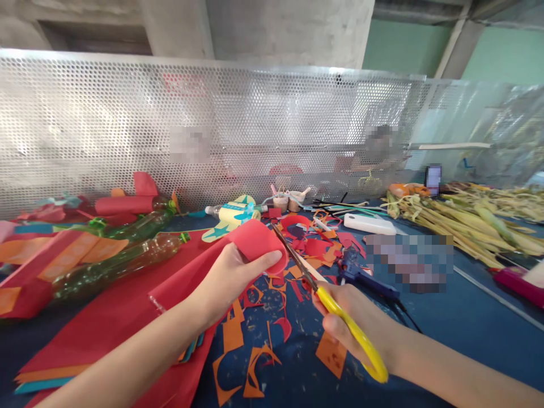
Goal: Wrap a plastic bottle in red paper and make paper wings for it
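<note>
My left hand (pixel 232 277) pinches a piece of red paper (pixel 255 238) with a rounded edge, the thumb lying on top. My right hand (pixel 357 317) is closed around the yellow handles of a pair of scissors (pixel 327 300). The dark blades point up and left, their tips beside the red paper's right edge. Whether the blades touch the paper I cannot tell. Beneath my left forearm lie large red sheets (pixel 127 323) stacked with orange and blue ones. Orange and red paper scraps (pixel 233 334) are strewn over the blue table between my hands.
Green plastic bottles (pixel 140 255) lie at the left among cut paper. A blue glue gun (pixel 369 280) rests right of the scissors, near a white box-shaped object (pixel 369 223). Dried stalks (pixel 459 221) are heaped at the right. A perforated metal screen (pixel 263 124) borders the table's far side.
</note>
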The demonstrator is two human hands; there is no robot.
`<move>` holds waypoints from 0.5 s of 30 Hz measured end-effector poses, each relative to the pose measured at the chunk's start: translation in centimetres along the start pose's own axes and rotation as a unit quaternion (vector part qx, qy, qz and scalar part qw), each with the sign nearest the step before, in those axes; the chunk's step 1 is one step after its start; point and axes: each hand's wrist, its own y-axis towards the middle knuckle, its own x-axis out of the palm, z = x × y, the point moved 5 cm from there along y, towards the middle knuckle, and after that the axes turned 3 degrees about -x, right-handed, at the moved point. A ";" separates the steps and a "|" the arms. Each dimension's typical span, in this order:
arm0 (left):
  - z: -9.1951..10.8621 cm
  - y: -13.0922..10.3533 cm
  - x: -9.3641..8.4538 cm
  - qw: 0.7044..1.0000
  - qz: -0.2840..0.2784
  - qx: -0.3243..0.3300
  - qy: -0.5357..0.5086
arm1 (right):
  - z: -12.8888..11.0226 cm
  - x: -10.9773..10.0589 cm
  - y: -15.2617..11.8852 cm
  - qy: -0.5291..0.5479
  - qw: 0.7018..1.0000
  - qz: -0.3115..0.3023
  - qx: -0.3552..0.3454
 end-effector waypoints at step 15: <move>-3.2 -0.8 3.1 0.990 -0.115 -0.081 -0.032 | 2.3 1.2 2.1 0.311 0.945 0.070 0.076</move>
